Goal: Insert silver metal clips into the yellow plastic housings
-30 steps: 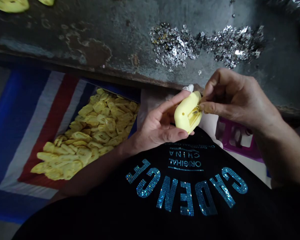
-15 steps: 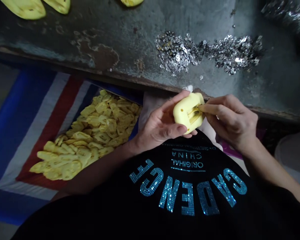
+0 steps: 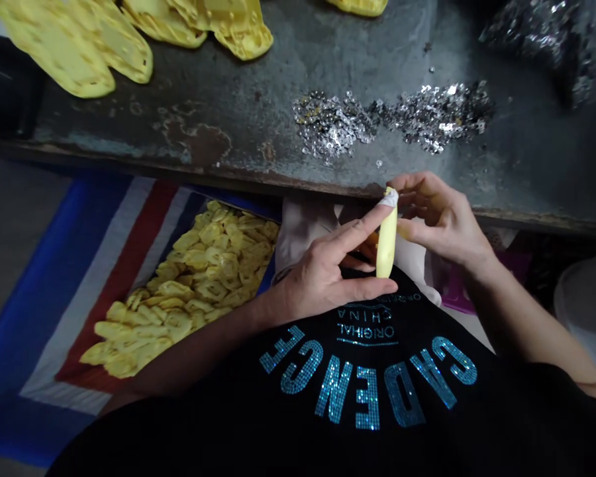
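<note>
A flat, pale yellow moulded piece [image 3: 387, 235], seen edge-on, stands upright between the 2 hands, with a white wrap [image 3: 390, 197] around its top tip. The left hand [image 3: 322, 278] is spread, its index finger reaching up along the piece to the wrap and its thumb passing just below the lower end, while its middle fingers curl behind the piece. The right hand [image 3: 440, 218] is loosely curled, its fingers [image 3: 407, 228] touching the piece's right edge near the tip; how firmly they pinch, I cannot tell.

Left of the left hand, a heap of yellow moulded pieces [image 3: 208, 265] lies on a blue, white and red striped cloth [image 3: 114, 232]. Beyond the hands is a dark, scuffed metal table [image 3: 238, 86], with a scatter of silver metal bits [image 3: 392, 119] beyond the right hand and larger yellow moulded pieces [image 3: 69, 46] far to the left. Directly below the hands is a black shirt with teal rhinestone lettering [image 3: 288, 437].
</note>
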{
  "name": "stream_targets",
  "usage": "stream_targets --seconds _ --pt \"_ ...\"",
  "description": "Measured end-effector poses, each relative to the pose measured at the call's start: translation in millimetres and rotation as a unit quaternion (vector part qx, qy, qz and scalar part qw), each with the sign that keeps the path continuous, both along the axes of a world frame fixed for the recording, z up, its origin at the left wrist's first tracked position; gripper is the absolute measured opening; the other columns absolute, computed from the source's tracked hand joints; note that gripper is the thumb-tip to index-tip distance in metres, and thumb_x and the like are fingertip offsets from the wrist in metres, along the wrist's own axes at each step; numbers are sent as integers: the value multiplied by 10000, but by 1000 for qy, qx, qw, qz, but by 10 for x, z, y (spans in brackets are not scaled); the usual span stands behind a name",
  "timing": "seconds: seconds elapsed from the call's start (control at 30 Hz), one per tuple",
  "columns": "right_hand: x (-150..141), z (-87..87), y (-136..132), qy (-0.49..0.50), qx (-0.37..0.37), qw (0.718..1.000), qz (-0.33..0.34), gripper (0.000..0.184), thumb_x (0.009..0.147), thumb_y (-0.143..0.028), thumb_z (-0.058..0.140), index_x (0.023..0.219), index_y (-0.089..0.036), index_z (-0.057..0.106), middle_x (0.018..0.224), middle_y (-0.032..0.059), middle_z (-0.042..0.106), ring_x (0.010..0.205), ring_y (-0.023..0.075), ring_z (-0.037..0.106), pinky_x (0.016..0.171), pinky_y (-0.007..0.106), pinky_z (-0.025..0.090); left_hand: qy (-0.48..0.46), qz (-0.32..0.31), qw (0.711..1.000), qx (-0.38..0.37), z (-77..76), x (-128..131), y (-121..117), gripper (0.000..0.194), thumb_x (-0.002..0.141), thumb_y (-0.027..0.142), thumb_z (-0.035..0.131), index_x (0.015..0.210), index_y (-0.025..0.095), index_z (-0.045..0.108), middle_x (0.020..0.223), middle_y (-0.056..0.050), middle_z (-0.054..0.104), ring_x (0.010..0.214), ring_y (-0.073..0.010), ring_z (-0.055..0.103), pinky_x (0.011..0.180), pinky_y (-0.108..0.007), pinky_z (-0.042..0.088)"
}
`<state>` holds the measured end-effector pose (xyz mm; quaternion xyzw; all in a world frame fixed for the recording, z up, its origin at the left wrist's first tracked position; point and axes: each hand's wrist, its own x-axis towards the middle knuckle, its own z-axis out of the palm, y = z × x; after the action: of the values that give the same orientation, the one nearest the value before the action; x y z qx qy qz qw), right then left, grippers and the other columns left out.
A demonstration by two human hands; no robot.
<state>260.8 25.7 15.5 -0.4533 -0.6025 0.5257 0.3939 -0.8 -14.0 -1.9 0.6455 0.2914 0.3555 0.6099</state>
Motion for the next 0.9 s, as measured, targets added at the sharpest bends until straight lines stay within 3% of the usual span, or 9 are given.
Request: stream_targets --seconds 0.1,0.27,0.4,0.53,0.67,0.73,0.8,0.87,0.9 --pt "-24 -87 -104 20 27 999 -36 610 839 -575 1066 1292 -300 764 1286 20 832 1134 222 810 873 327 665 23 -13 997 75 92 81 41 934 1001 424 959 1829 412 527 1672 -109 727 1342 -341 833 1070 -456 786" --pt "-45 -342 -277 55 130 979 -148 686 865 -738 973 1398 -384 725 1370 75 785 1248 323 785 1036 503 706 12 -8 991 135 122 172 49 1128 958 474 1005 1899 394 389 1531 -125 797 1233 -312 863 1132 -493 765" --pt "-14 -471 -304 6 169 969 -178 624 933 -828 825 1436 -500 656 1420 84 754 1335 397 757 1155 646 674 10 9 988 154 49 210 33 969 944 492 1011 1796 302 591 1489 -146 780 1179 -291 845 1025 -441 796" --pt "-17 -511 -269 15 187 968 -165 628 938 -773 853 1462 -479 670 1436 84 738 1317 390 772 1114 641 700 -27 22 985 167 -26 211 74 924 908 461 1044 1736 314 662 1390 -111 796 1143 -267 829 937 -393 807" --pt "-96 -478 -208 26 211 964 -160 574 981 -591 902 1496 -437 702 1405 83 738 1215 329 804 960 529 751 -29 33 987 157 -51 97 154 779 894 374 1061 1610 272 772 1318 -111 825 1143 -250 853 959 -346 794" --pt "-112 -411 -68 -9 220 970 -103 565 1010 -468 903 1536 -437 698 1436 87 750 1183 298 804 927 484 747 -23 45 994 98 -112 -88 161 725 881 401 1069 1544 278 803 1322 -106 848 1154 -261 879 963 -337 791" --pt "-74 -300 228 -73 237 969 1 534 1015 -426 908 1519 -413 732 1465 89 778 1215 297 801 944 478 734 9 73 997 8 -250 -399 119 692 900 475 1046 1519 312 784 1408 -110 858 1157 -274 905 973 -353 792" --pt "13 -164 712 -155 256 952 62 402 1027 -478 888 1403 -364 803 1429 86 821 1266 319 800 972 495 722 86 181 980 -20 -445 -819 23 696 857 529 1061 1442 300 761 1350 -119 891 1113 -299 922 963 -377 794" --pt "64 -103 1018 -195 265 944 34 319 1056 -503 847 1326 -336 824 1363 85 844 1252 324 808 988 509 715 146 230 962 -10 -543 -1052 -44 702 846 536 1059 1429 292 752 1335 -133 898 1148 -323 921 984 -400 791"
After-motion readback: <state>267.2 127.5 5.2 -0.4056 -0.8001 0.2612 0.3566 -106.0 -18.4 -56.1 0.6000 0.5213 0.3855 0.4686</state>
